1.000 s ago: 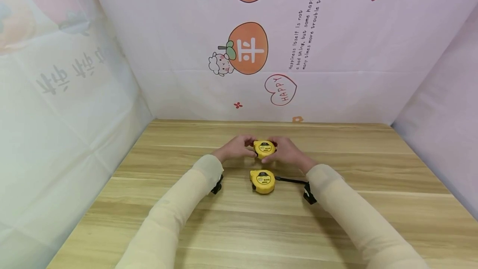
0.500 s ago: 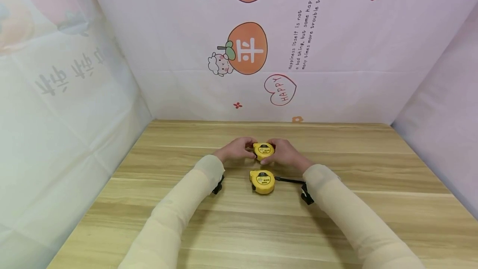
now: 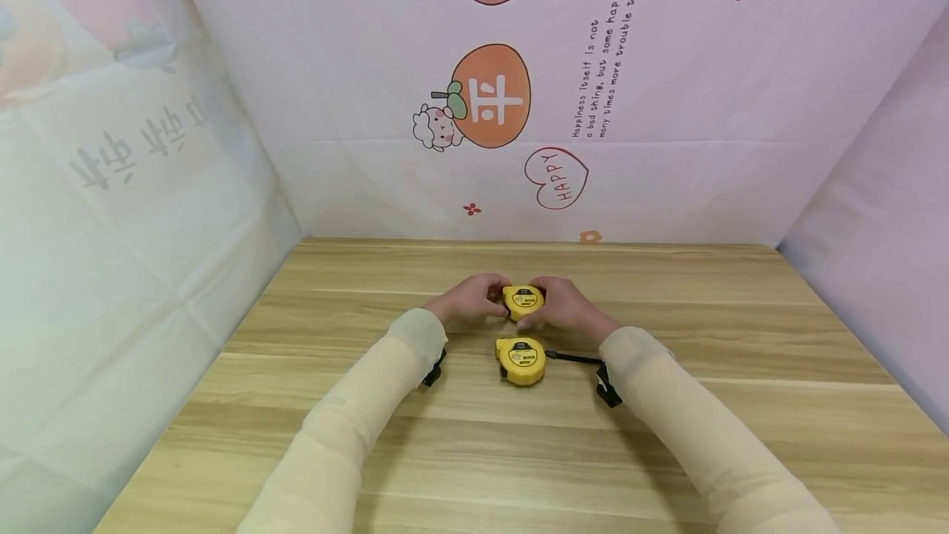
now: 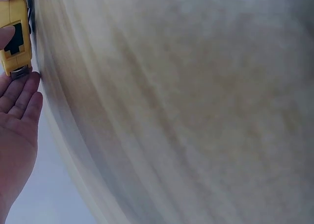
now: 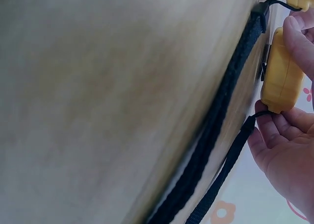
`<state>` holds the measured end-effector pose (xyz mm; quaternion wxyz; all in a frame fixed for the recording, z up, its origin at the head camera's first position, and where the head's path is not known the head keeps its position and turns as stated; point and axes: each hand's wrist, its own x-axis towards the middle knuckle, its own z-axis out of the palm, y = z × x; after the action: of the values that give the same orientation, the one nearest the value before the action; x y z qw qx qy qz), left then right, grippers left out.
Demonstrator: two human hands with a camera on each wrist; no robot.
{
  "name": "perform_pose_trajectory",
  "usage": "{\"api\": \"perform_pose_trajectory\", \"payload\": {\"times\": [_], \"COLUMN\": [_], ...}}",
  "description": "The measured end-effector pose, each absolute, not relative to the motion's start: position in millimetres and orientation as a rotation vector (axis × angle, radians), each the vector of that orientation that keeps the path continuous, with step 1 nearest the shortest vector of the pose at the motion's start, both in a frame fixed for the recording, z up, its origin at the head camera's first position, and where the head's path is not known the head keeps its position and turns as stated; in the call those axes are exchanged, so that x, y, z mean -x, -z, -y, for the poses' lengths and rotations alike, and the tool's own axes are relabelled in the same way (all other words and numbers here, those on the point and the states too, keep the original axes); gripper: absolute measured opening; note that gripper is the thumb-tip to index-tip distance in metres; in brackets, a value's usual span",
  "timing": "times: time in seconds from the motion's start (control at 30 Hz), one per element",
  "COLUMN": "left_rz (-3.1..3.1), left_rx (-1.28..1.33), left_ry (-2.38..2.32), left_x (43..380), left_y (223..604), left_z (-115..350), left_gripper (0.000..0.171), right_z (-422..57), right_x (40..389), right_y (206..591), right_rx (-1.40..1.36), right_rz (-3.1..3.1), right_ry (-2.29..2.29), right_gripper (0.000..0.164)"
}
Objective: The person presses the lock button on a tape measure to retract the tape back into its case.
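Note:
Two yellow tape measures lie one behind the other on the wooden table. In the head view both hands are around the far tape measure point(image 3: 523, 301). My left hand point(image 3: 469, 298) holds its left, hook end; in the left wrist view a thumb lies on the black front button. On the opposite end, my right hand point(image 3: 569, 305) grips the case between thumb and fingers, beside its black wrist strap point(image 5: 221, 170). The near tape measure point(image 3: 522, 361) lies label up, a small gap closer, untouched. Some fingertips are hidden behind the far case.
A black strap point(image 3: 574, 358) runs right from the near tape measure toward the right wrist. Black wrist cameras point(image 3: 436, 369) sit under the sleeves. The wooden table point(image 3: 474, 452) meets a printed white cloth wall point(image 3: 667, 188) at the back, with cloth also at both sides.
Both hands have brought the far tape measure slightly toward the near one. It barely moves over the last half second. The near tape measure stays where it was.

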<state>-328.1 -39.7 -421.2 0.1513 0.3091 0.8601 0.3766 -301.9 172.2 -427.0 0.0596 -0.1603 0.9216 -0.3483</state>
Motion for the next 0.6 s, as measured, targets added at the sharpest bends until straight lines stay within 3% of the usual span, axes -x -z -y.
{"api": "perform_pose_trajectory", "payload": {"times": [0.6], "left_rz": [-2.505], "left_rx": [-0.838], "left_ry": [-1.032], "left_x": [327.3], "left_y": [421.9], "left_z": [38.2], "left_gripper": [0.051], "right_z": [-174.2], "right_x": [300.6], "right_y": [426.6], "right_rx": [0.504], "right_rz": [-2.777], "right_ry": [1.072], "right_gripper": [0.074]}}
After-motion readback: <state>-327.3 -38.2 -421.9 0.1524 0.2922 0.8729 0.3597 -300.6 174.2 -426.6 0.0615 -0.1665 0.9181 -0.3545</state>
